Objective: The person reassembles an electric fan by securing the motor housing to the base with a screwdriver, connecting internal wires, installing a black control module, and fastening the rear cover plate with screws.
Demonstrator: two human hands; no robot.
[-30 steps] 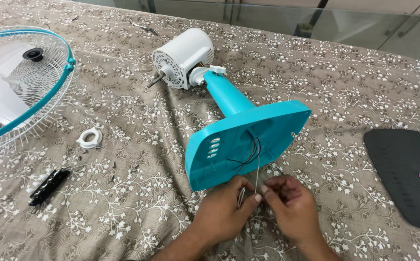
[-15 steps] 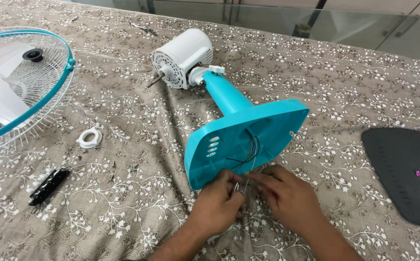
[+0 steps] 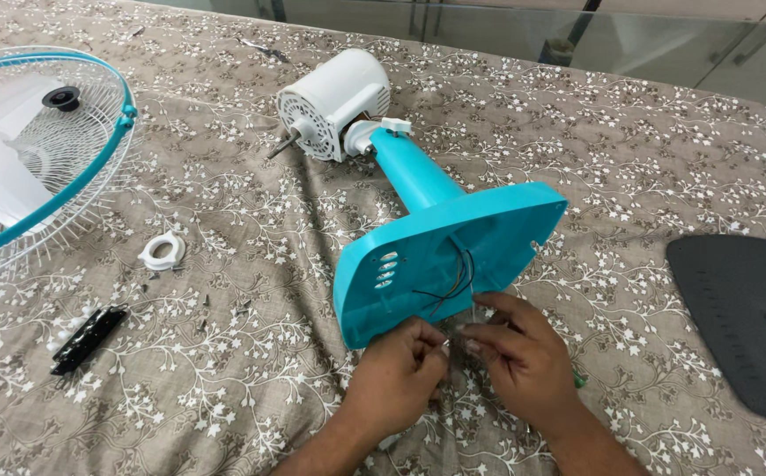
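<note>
A dismantled fan lies on its side on a flowered cloth. Its turquoise base (image 3: 453, 256) faces me hollow side up, with the turquoise stem (image 3: 409, 172) leading back to the white motor housing (image 3: 334, 101). Thin black and white wires (image 3: 455, 280) hang out of the base's open underside. My left hand (image 3: 396, 375) and my right hand (image 3: 515, 353) meet at the base's near edge, fingertips pinched together on the ends of those wires. The wire ends themselves are mostly hidden by my fingers.
A white wire fan guard with a turquoise rim (image 3: 39, 150) and a black cap lies at the far left. A white plastic ring (image 3: 163, 251), a black switch strip (image 3: 88, 339) and small screws lie on the cloth. A black base plate (image 3: 740, 317) sits at right. A glass edge (image 3: 577, 40) runs behind.
Both hands have moved up closer to the base's near edge, and the loose wire that ran down to my fingers is now shorter and tucked under them.
</note>
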